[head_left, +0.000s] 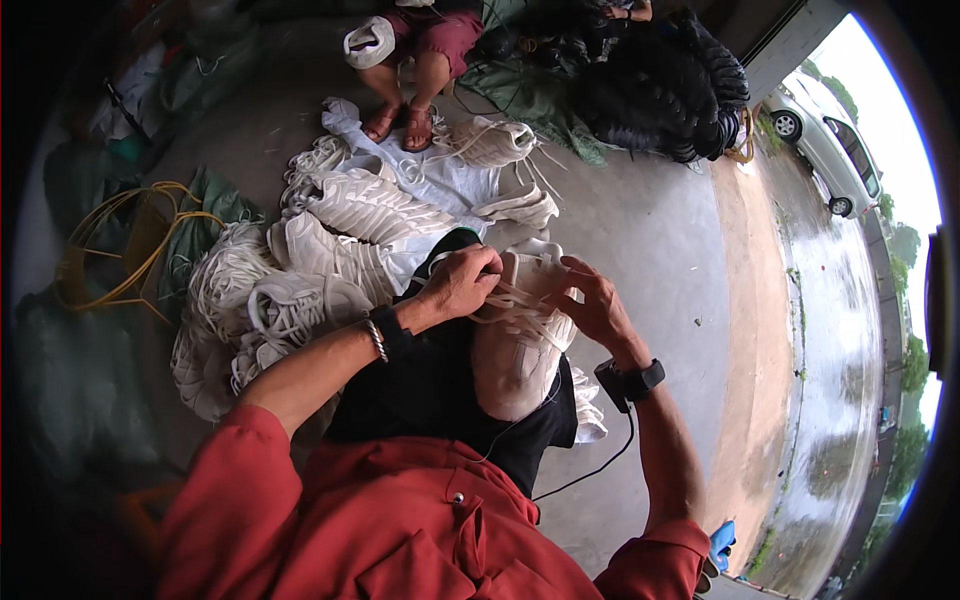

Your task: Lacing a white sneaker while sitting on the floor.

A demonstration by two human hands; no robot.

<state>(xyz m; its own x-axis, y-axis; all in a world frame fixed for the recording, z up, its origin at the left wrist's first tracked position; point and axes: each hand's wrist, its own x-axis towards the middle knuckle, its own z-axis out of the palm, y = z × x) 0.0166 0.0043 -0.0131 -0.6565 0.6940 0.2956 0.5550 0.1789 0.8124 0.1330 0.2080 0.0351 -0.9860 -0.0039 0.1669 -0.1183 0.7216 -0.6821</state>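
A white lace-up sneaker (512,372) rests on my black-covered lap, its toe toward me and its collar pointing away. Loose white shoelace (522,318) crosses its tongue in slack loops. My left hand (458,286) is at the shoe's left side, fingers pinched together on the lace. Over the right row of eyelets, my right hand (596,303) has its thumb and bent fingers closed around the lace; its fingertips are partly hidden.
Beyond my knees and to the left lies a pile of white sneakers (375,205) with trailing laces, partly on white sheeting (455,190). A person in sandals (418,128) sits across the pile. Yellow strapping (100,288) lies far left. A cable (590,470) hangs from my right wrist.
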